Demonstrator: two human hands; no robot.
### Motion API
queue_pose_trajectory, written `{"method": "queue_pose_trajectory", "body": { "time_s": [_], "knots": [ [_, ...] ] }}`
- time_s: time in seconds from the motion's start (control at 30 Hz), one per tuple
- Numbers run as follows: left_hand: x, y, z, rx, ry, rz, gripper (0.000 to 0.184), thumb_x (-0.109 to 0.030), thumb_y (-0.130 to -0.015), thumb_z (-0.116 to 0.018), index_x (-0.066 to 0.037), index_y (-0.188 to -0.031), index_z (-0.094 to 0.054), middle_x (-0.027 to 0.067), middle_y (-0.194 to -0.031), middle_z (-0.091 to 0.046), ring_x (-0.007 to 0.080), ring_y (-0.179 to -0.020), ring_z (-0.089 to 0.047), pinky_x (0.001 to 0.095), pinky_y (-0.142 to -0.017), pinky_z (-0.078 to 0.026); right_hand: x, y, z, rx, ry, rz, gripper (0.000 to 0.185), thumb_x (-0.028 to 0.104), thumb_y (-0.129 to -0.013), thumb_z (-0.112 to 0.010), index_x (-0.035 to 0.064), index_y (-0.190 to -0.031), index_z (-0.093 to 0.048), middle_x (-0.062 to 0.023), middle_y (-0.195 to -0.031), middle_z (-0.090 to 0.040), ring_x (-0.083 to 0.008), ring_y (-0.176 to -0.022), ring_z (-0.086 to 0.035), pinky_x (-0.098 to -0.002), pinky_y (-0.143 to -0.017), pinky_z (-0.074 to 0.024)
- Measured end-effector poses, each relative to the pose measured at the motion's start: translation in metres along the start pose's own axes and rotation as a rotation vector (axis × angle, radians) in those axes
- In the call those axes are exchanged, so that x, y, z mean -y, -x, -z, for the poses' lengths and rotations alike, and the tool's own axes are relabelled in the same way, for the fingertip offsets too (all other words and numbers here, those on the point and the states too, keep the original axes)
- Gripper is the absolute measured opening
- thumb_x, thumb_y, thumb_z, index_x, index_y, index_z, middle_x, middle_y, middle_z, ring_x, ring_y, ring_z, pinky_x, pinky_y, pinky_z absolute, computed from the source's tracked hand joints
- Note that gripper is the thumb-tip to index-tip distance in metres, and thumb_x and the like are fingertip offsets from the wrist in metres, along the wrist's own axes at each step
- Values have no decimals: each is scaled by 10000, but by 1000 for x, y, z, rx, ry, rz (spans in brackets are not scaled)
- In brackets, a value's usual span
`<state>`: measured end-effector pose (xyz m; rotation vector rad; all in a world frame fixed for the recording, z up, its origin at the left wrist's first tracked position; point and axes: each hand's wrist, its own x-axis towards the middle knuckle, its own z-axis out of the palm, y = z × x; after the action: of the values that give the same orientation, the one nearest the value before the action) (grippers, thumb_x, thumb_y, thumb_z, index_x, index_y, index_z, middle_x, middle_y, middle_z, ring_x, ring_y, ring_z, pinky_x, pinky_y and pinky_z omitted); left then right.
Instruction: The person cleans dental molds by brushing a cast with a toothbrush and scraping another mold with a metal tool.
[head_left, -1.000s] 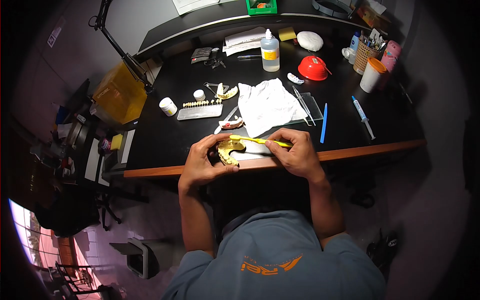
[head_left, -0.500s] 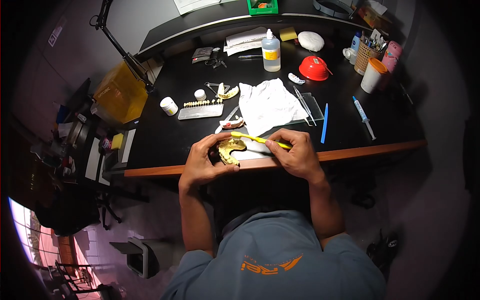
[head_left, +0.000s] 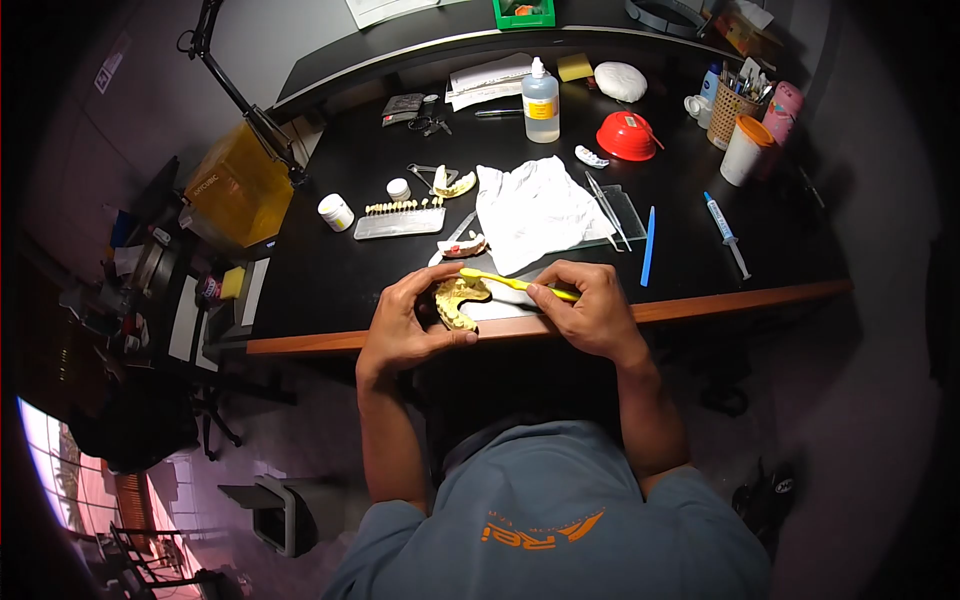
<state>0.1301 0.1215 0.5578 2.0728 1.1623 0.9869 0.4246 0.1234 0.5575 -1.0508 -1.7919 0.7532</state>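
Note:
My left hand point(head_left: 408, 318) grips a yellowish horseshoe-shaped dental model point(head_left: 452, 303) at the table's front edge, thumb below and fingers above. In my right hand point(head_left: 590, 308) is a yellow toothbrush point(head_left: 503, 281), its head lying at the upper part of the model. Whether the bristles touch it I cannot tell. Just beyond lies another dental model with a red spot point(head_left: 463, 247). A crumpled white cloth point(head_left: 530, 212) spreads out behind the toothbrush.
A shade-tab tray point(head_left: 400, 223) and white jar point(head_left: 336, 212) stand left. Tweezers point(head_left: 606, 212), a blue stick point(head_left: 649, 246) and a syringe point(head_left: 728, 236) lie right. Farther back are a dropper bottle point(head_left: 541, 103), red bowl point(head_left: 627, 136) and orange-lidded cup point(head_left: 747, 150).
The toothbrush head has shifted very slightly on the model, with the right hand moving a touch left. Otherwise the hands and table items stay as they were.

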Motion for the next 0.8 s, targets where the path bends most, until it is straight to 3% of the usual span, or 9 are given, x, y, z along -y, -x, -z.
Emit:
{"method": "queue_pose_trajectory", "body": {
  "time_s": [0.17,0.27,0.47,0.57,0.67,0.8],
  "knots": [
    [0,1,0,-13,-36,-29,920,-342,-649,-1075,-10,-1425,-708,160,-1260,-781,243,-1163,-762,369,-1035,-580,3,0,-2,-56,-87,-21,217,183,-999,-785,-33,-987,-800,-189,-783,-761,-217,-659,-732,-370,-631,-533],
    [-3,1,-1,-8,20,14,926,-348,-643,-1076,-7,-1421,-708,163,-1267,-781,249,-1173,-761,371,-1046,-577,-3,1,-2,-5,-3,38,222,176,-1020,-796,-42,-979,-795,-87,-730,-722,-95,-637,-595,-305,-597,-463],
    [0,1,1,-12,-21,-11,924,-337,-640,-1076,-3,-1419,-708,166,-1267,-779,248,-1168,-761,371,-1037,-578,-1,0,-3,-32,-86,-27,222,180,-1027,-788,-38,-985,-796,-84,-735,-727,-92,-649,-604,-309,-604,-470],
    [0,1,0,-1,-5,3,921,-339,-644,-1073,-6,-1420,-708,166,-1265,-778,249,-1170,-761,372,-1036,-578,-4,1,-1,27,27,34,221,178,-1033,-782,-40,-995,-795,-85,-751,-735,-80,-665,-606,-304,-610,-473],
    [3,1,0,-8,-25,-15,921,-341,-644,-1073,-8,-1421,-708,165,-1264,-777,248,-1169,-761,370,-1038,-578,-4,1,-1,2,-20,-12,236,212,-1012,-772,-22,-1024,-806,-153,-755,-754,-179,-644,-700,-358,-618,-510],
    [-1,1,1,-9,-18,-13,924,-344,-644,-1075,-8,-1423,-707,167,-1266,-776,251,-1169,-761,370,-1041,-578,-4,0,-2,6,-44,-12,255,228,-1026,-771,-25,-1018,-803,-153,-746,-745,-167,-640,-683,-356,-617,-506]
  ]
}}
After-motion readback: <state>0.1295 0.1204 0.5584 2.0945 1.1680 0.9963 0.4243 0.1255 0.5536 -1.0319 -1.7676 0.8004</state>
